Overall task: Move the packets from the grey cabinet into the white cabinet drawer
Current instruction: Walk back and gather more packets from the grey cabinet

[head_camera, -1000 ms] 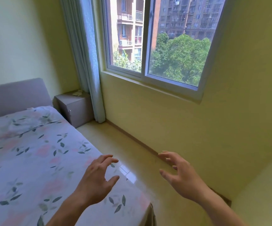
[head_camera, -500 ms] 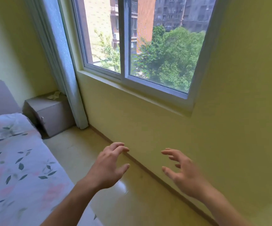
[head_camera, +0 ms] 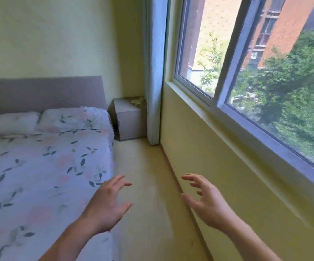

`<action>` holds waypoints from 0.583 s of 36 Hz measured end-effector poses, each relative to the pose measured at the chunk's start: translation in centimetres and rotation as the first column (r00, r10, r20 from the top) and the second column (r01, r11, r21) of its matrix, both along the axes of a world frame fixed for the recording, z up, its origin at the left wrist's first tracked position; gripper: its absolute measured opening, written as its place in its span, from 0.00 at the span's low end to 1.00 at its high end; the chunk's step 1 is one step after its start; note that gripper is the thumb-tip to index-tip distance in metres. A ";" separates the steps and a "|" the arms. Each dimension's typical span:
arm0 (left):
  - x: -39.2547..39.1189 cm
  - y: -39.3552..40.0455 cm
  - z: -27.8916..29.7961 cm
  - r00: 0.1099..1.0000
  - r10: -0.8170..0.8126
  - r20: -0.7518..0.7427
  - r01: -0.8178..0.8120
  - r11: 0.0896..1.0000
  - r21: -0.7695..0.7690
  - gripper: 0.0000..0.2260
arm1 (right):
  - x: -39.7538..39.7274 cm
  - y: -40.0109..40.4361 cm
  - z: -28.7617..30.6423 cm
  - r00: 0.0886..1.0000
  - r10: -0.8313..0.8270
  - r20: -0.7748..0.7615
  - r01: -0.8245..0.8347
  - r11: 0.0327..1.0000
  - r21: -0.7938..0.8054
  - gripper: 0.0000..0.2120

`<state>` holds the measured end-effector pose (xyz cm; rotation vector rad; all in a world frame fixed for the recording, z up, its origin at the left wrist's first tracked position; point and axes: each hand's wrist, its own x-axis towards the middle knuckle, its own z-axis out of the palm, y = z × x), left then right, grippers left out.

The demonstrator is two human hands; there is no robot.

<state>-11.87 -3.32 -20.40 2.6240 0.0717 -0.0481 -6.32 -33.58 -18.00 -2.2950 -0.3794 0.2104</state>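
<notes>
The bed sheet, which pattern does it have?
The sheet is white with dark green leaves and faint pink blotches, best seen in the head view.

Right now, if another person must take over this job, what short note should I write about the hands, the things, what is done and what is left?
Left hand: open, holds nothing, in the air at the bed edge.
Right hand: open, holds nothing, above the floor by the window wall.
Grey cabinet: far corner, between bed and curtain, door shut. Something pale and crumpled lies on its top; too small to say it is a packet.
White cabinet: not in view.
Done: nothing visible.
Left: walk to the grey cabinet, take the packets, carry them to the white drawer.
</notes>
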 end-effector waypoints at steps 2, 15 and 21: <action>1.7 1.7 -0.2 0.997 0.082 -0.007 -0.082 0.997 -0.015 0.21 | 3.7 1.7 0.0 0.998 0.068 0.004 -0.068 0.998 0.002 0.23; 23.5 10.4 -0.8 0.981 0.195 -0.001 -0.195 0.977 -0.084 0.21 | 29.4 11.4 -0.7 0.981 0.188 0.052 -0.188 0.982 -0.008 0.21; 34.8 12.4 1.1 0.989 0.146 0.029 -0.143 0.987 -0.071 0.22 | 39.3 14.6 -1.0 0.982 0.182 0.039 -0.184 0.983 0.028 0.21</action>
